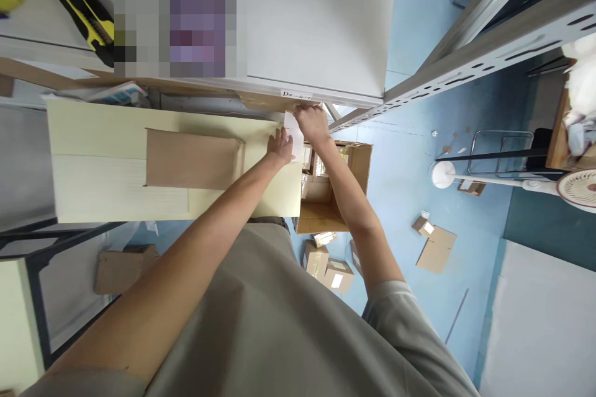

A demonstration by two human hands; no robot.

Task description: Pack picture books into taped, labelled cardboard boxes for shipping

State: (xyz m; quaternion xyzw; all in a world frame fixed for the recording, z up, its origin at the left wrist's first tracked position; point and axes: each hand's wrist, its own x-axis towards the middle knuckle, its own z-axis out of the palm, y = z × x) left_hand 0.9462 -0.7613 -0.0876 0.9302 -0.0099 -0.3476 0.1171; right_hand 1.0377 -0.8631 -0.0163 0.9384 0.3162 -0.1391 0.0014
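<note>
A small white sheet (295, 144) lies at the right end of the pale yellow board (102, 130). My left hand (280, 147) rests on the sheet's left side with its fingers spread. At the sheet's upper right corner my right hand (311, 124) is closed, its fingers bent around the edge; what they pinch looks like the paper's corner. Left of my hands, a flat brown cardboard box (190, 159) sits on the board.
An open carton (361, 167) with small boxes inside stands below the board's right end. More boxes (316, 259) are on the blue floor. A grey shelf (321, 25) with a metal post (447, 62) runs above my hands. A yellow-black cutter (77, 3) lies upper left.
</note>
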